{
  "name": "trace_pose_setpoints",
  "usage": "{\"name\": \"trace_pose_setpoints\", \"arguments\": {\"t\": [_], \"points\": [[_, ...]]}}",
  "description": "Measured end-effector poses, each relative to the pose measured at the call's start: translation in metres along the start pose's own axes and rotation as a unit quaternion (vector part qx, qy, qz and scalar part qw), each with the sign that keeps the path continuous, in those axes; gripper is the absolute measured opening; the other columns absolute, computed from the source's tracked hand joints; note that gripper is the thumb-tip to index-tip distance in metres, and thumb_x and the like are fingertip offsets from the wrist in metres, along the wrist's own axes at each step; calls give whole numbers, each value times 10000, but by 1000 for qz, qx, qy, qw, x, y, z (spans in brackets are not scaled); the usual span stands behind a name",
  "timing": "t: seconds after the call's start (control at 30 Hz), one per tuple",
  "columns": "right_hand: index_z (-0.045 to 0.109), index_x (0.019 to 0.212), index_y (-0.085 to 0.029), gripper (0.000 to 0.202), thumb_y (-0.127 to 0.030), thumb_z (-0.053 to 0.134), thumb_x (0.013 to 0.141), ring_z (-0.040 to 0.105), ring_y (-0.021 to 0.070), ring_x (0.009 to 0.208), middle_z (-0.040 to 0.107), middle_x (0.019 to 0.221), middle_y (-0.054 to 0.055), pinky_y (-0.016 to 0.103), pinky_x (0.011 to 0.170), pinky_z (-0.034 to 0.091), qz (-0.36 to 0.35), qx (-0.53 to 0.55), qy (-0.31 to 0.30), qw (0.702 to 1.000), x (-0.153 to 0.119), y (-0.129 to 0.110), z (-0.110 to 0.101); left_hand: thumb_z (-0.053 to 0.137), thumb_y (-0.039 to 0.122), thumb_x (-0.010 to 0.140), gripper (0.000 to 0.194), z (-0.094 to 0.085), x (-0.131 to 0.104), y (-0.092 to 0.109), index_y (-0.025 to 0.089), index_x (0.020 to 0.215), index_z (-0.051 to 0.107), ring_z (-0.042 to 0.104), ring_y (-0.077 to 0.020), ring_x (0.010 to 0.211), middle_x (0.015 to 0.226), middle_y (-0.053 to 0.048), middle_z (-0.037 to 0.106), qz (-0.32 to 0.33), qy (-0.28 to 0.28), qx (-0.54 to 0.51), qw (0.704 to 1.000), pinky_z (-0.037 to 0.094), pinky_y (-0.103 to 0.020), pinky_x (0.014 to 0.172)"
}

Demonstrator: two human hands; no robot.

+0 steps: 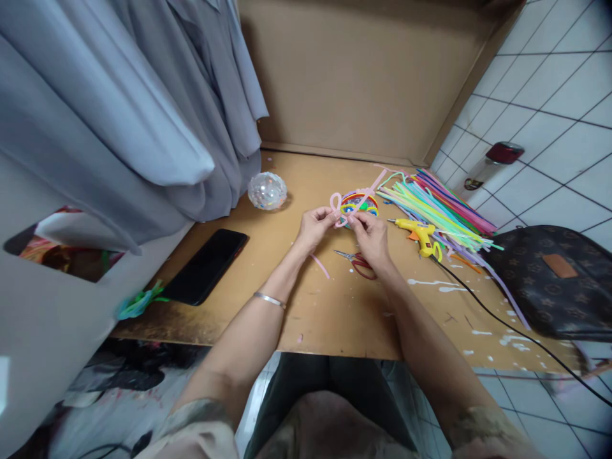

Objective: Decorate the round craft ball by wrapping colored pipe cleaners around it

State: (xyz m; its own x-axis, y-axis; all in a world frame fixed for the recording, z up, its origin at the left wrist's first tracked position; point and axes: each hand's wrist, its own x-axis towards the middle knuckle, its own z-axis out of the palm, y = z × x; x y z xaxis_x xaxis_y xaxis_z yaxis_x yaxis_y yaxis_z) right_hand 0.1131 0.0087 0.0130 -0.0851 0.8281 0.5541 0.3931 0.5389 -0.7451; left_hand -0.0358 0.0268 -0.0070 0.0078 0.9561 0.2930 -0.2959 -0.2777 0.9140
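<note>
My left hand (315, 228) and my right hand (371, 237) meet over the wooden table (335, 306), both pinching a pink pipe cleaner (336, 205) bent into loops. Just behind the fingers lies a round multicoloured pipe-cleaner piece (359, 202). A short pink offcut (319, 265) rests on the table under my left wrist. Red-handled scissors (356, 261) lie under my right hand.
A yellow glue gun (421, 233) with a black cord lies right of my hands, beside a pile of coloured pipe cleaners (437, 207). A clear faceted ball (266, 190) and a black phone (206, 265) sit left. A brown patterned bag (554, 280) sits right; grey curtains (119, 108) hang left.
</note>
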Motion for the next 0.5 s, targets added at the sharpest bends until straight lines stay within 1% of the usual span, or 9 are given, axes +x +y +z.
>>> {"name": "trace_pose_setpoints", "arguments": {"t": [0.07,0.13,0.23,0.33,0.5], "points": [[726,807,-210,220,-340,558,864,649,206,799,740,836,42,338,775,487,1,7,11,1000,0,0,0,850,579,606,477,0,0,-1,138,632,669,538,-90,591,607,-3,642,-1,-1,-3,1000,430,-232,634],[726,793,-211,215,-348,573,855,647,202,781,740,817,36,338,769,491,11,14,16,1000,1,1,1,852,578,603,476,1,0,-1,139,634,670,536,-90,588,602,-2,637,-1,-2,-9,1000,431,-233,633],[704,758,-204,199,-351,593,832,607,176,700,711,750,18,315,700,477,35,37,22,998,1,2,1,857,581,595,475,2,-1,1,144,633,674,528,-87,581,594,2,632,-4,-10,-18,1000,436,-235,633],[683,751,-198,195,-358,595,819,534,146,613,662,679,-1,289,617,430,59,62,21,996,1,2,1,859,586,588,478,4,-3,4,149,622,668,522,-88,579,592,4,628,-10,-15,-18,1000,442,-241,638],[668,756,-203,174,-347,592,818,509,137,616,641,669,-10,277,610,410,68,69,15,995,1,1,2,860,568,602,473,5,-3,4,146,616,649,530,-90,595,598,5,622,-20,-12,-20,1000,442,-240,647]]}}
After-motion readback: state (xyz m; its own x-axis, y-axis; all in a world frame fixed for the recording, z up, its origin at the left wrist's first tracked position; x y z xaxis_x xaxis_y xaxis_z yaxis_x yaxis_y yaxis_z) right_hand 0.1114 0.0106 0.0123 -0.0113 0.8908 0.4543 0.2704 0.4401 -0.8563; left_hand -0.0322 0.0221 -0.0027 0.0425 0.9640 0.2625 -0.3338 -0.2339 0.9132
